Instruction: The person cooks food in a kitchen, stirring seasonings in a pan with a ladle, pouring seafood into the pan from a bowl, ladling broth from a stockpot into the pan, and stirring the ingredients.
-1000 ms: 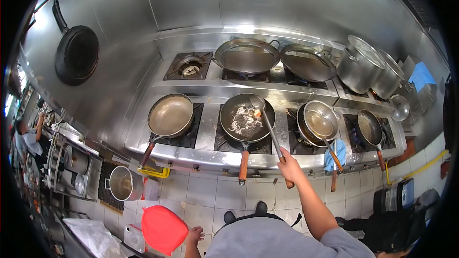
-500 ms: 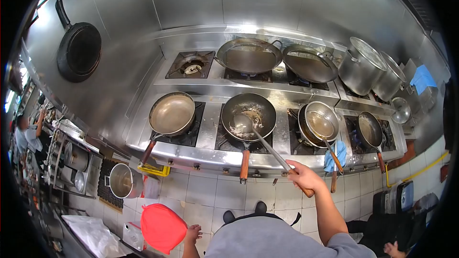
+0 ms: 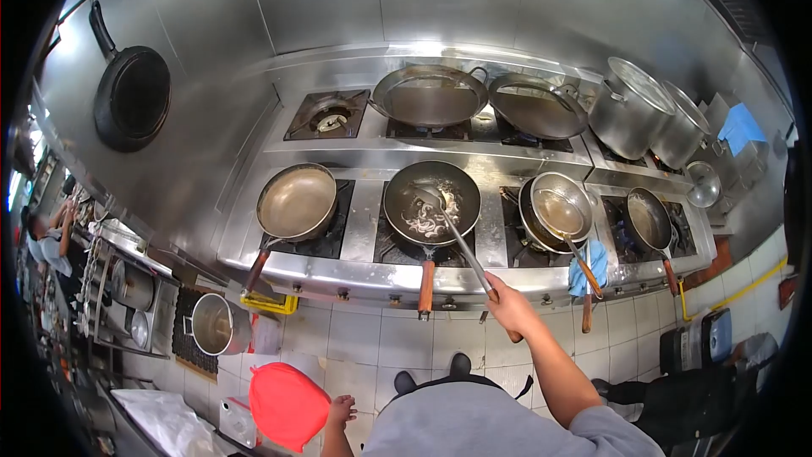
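My right hand [image 3: 509,300] is closed around a long-handled ladle [image 3: 469,254], its wooden grip end showing below my fist. The ladle's bowl rests inside a dark wok [image 3: 402,224] on a front burner, among pale thin strips of food [image 3: 425,227]. The wok's wooden handle [image 3: 426,288] points toward me, untouched. My left hand [image 3: 342,410] hangs low by my side beside a red rounded object [image 3: 288,406], fingers loosely apart with nothing visible in them. Whether it touches the red object I cannot tell.
A wide pan [image 3: 296,203] sits left of the wok; a strainer [image 3: 562,203] over a pan and a smaller pan [image 3: 649,220] sit right. Behind are large woks [image 3: 430,101] and stockpots [image 3: 630,114]. A pot [image 3: 213,323] stands lower left. Another person [image 3: 51,237] is far left.
The ladle's bowl has moved up toward the wok's far side, uncovering more pale strips. My right hand has shifted left. The whole view has turned slightly.
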Demonstrator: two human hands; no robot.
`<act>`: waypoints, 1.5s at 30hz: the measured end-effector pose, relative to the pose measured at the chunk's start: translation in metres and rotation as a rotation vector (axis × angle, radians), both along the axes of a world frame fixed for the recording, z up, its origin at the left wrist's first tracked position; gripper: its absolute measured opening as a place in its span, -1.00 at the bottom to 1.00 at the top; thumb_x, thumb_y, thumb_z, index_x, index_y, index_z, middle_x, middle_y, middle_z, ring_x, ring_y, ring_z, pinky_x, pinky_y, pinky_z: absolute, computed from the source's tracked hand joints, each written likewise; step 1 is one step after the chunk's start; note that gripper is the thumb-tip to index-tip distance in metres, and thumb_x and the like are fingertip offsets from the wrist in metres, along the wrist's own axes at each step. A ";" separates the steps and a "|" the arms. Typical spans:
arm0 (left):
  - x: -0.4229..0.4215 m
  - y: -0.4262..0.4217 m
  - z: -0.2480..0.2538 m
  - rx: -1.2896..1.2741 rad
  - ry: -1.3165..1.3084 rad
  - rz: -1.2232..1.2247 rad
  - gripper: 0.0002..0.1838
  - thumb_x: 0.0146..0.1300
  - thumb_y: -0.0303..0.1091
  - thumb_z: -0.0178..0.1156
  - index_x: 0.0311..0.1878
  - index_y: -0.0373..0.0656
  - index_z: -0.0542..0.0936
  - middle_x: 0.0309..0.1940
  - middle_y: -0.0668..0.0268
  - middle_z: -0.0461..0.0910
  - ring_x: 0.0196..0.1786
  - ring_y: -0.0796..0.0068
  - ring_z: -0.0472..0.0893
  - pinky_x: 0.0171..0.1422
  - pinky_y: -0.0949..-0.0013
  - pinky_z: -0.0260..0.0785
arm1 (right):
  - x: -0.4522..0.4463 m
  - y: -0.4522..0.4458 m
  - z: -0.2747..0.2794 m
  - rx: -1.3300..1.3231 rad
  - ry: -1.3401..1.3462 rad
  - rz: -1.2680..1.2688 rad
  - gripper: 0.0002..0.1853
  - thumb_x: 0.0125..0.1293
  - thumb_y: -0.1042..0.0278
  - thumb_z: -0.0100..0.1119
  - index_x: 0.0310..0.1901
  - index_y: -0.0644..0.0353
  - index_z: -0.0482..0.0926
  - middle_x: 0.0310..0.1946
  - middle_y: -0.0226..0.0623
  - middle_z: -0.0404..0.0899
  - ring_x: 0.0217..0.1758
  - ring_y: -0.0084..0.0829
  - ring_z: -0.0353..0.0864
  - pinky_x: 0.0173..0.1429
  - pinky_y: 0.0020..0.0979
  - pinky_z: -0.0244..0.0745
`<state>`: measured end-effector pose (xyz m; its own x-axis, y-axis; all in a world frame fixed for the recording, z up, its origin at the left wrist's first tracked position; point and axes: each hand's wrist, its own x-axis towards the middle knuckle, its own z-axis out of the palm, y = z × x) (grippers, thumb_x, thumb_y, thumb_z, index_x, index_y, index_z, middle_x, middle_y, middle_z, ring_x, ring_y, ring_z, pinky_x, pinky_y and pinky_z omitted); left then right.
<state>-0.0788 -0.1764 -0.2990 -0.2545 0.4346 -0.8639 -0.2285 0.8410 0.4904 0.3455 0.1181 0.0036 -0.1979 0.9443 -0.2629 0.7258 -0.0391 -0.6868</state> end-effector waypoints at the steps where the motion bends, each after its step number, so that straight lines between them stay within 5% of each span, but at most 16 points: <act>1: 0.002 -0.002 -0.002 0.000 -0.001 0.001 -0.59 0.30 -0.27 0.18 0.18 -0.16 0.44 -0.20 0.33 0.57 -0.33 0.38 0.61 -0.36 0.30 0.51 | 0.001 -0.003 -0.006 0.000 -0.001 0.001 -0.29 0.20 0.40 0.14 0.42 0.07 0.19 -0.11 0.09 0.59 -0.04 0.04 0.59 0.09 -0.18 0.46; 3: 0.005 -0.008 -0.004 0.002 0.013 -0.011 -0.65 0.34 -0.22 0.18 0.12 -0.13 0.46 -0.19 0.28 0.57 -0.33 0.35 0.61 -0.33 0.25 0.55 | 0.006 -0.004 -0.016 -0.018 0.178 0.011 -0.30 0.21 0.42 0.21 0.41 0.02 0.23 -0.37 -0.22 0.54 -0.37 -0.40 0.53 -0.25 -0.37 0.49; 4: 0.006 -0.011 -0.004 0.002 0.012 -0.009 -0.65 0.34 -0.22 0.18 0.12 -0.13 0.46 -0.19 0.28 0.57 -0.33 0.35 0.61 -0.33 0.25 0.55 | 0.010 -0.004 -0.008 -0.018 0.177 0.014 -0.30 0.21 0.42 0.21 0.41 0.02 0.23 -0.37 -0.22 0.54 -0.37 -0.40 0.53 -0.25 -0.37 0.49; 6: 0.010 -0.017 -0.007 -0.036 0.016 -0.006 -0.56 0.29 -0.26 0.18 0.20 -0.19 0.45 -0.17 0.30 0.59 -0.31 0.36 0.62 -0.36 0.30 0.54 | 0.021 -0.010 0.022 -0.407 0.351 -0.014 -0.27 0.19 0.36 0.22 0.41 0.09 0.21 -0.10 0.05 0.59 -0.08 -0.02 0.60 0.07 -0.23 0.47; 12: 0.008 -0.036 -0.023 -0.030 0.003 -0.010 -0.55 0.26 -0.22 0.21 0.18 -0.17 0.46 -0.20 0.30 0.59 -0.34 0.35 0.64 -0.41 0.31 0.53 | 0.035 -0.020 0.051 -0.167 0.051 0.036 -0.28 0.19 0.36 0.22 0.41 0.07 0.22 0.00 0.11 0.57 0.04 -0.02 0.58 0.17 -0.25 0.44; 25: 0.004 0.002 -0.010 0.023 0.006 0.003 -0.56 0.27 -0.25 0.19 0.19 -0.16 0.45 -0.17 0.30 0.58 -0.34 0.38 0.62 -0.38 0.32 0.50 | 0.018 0.002 -0.018 0.082 0.005 -0.090 -0.28 0.22 0.40 0.14 0.44 0.10 0.15 0.00 0.18 0.56 0.08 0.10 0.56 0.17 -0.20 0.43; 27: 0.004 0.002 -0.005 0.045 0.012 0.009 -0.56 0.28 -0.27 0.19 0.19 -0.15 0.45 -0.17 0.30 0.58 -0.35 0.38 0.61 -0.38 0.32 0.50 | 0.022 -0.008 -0.027 0.017 0.108 -0.055 -0.27 0.21 0.45 0.16 0.44 0.11 0.17 -0.29 -0.14 0.57 -0.40 -0.37 0.57 -0.26 -0.34 0.52; 30: 0.005 -0.004 -0.003 -0.019 0.004 -0.004 -0.57 0.29 -0.26 0.20 0.20 -0.15 0.45 -0.17 0.30 0.58 -0.35 0.37 0.62 -0.39 0.31 0.50 | 0.024 -0.011 -0.005 -0.235 0.389 -0.073 -0.28 0.23 0.44 0.17 0.43 0.10 0.16 -0.36 -0.23 0.53 -0.52 -0.48 0.49 -0.41 -0.38 0.46; 34: 0.000 -0.020 -0.016 -0.043 -0.006 -0.038 -0.57 0.29 -0.25 0.20 0.19 -0.16 0.45 -0.19 0.29 0.59 -0.35 0.36 0.62 -0.39 0.30 0.51 | 0.020 -0.011 -0.023 -0.020 0.257 -0.045 -0.30 0.23 0.47 0.16 0.42 0.11 0.18 -0.37 -0.23 0.52 -0.50 -0.47 0.52 -0.39 -0.38 0.47; 36: -0.001 -0.024 -0.019 -0.052 0.007 -0.042 -0.57 0.30 -0.24 0.21 0.18 -0.16 0.45 -0.20 0.28 0.60 -0.35 0.35 0.63 -0.39 0.29 0.51 | 0.017 -0.014 -0.018 0.098 0.036 -0.062 -0.27 0.20 0.40 0.17 0.42 0.15 0.14 -0.11 0.11 0.60 -0.10 -0.01 0.62 0.08 -0.18 0.47; 37: -0.003 -0.025 -0.021 -0.050 0.008 -0.037 -0.57 0.30 -0.24 0.21 0.18 -0.16 0.45 -0.20 0.28 0.60 -0.35 0.35 0.63 -0.39 0.29 0.51 | 0.017 -0.017 -0.014 0.100 0.037 -0.058 -0.27 0.20 0.40 0.17 0.42 0.15 0.14 -0.11 0.11 0.60 -0.10 -0.01 0.62 0.08 -0.18 0.47; 40: -0.006 -0.031 -0.025 -0.013 -0.008 0.009 -0.58 0.30 -0.24 0.20 0.18 -0.16 0.46 -0.19 0.28 0.60 -0.35 0.35 0.63 -0.39 0.28 0.52 | 0.017 -0.034 0.008 -0.046 0.045 -0.082 -0.25 0.20 0.40 0.19 0.43 0.15 0.11 -0.19 -0.03 0.60 -0.28 -0.17 0.63 -0.11 -0.22 0.54; 43: -0.004 -0.023 -0.018 -0.019 -0.017 -0.007 -0.58 0.29 -0.24 0.20 0.18 -0.15 0.45 -0.17 0.28 0.61 -0.35 0.35 0.63 -0.40 0.28 0.52 | 0.013 -0.034 0.024 -0.339 0.355 -0.133 -0.28 0.25 0.42 0.17 0.43 0.14 0.12 -0.29 -0.17 0.56 -0.46 -0.36 0.56 -0.37 -0.32 0.51; 45: -0.001 -0.016 -0.012 -0.043 0.001 -0.023 -0.57 0.29 -0.25 0.20 0.19 -0.15 0.45 -0.17 0.29 0.60 -0.33 0.36 0.63 -0.39 0.29 0.52 | 0.008 -0.020 0.013 -0.505 0.797 -0.133 -0.30 0.29 0.45 0.13 0.44 0.13 0.10 -0.38 -0.30 0.48 -0.58 -0.53 0.44 -0.54 -0.45 0.39</act>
<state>-0.0796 -0.1920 -0.3106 -0.2454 0.4032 -0.8816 -0.2086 0.8661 0.4542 0.3539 0.0977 0.0162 -0.3940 0.7840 -0.4798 0.0193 -0.5148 -0.8571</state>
